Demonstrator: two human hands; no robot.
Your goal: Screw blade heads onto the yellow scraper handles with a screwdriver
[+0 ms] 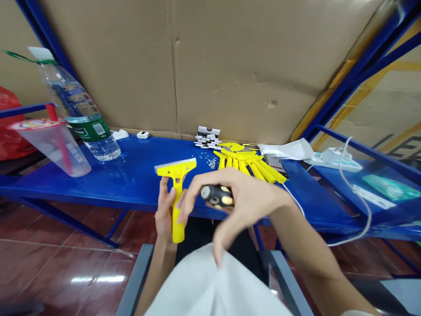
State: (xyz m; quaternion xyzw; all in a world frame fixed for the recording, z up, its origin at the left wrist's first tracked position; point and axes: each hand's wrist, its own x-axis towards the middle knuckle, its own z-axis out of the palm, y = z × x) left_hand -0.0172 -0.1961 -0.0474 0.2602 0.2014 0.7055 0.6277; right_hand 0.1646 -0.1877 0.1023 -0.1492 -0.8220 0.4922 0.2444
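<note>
A yellow scraper (178,226) with a clear strip over its blade edge stands upright in my left hand (163,215), whose fingers are wrapped round the handle. My right hand (251,195), slightly blurred, holds a screwdriver (215,196) by its black and yellow handle, tucked in the palm. The shaft is hidden behind that hand. The right fingertips reach to the scraper's handle; whether they touch it I cannot tell. Beyond the hands, several yellow scraper handles (243,164) lie fanned on the blue table (138,175). Small screws (213,163) are scattered beside them.
Small white-and-black packs (207,138) are stacked at the cardboard wall (230,66). A water bottle (95,127) and a plastic cup (62,149) stand at the left. A phone (276,163), a white bag (289,149) and a white cable (365,202) lie on the right.
</note>
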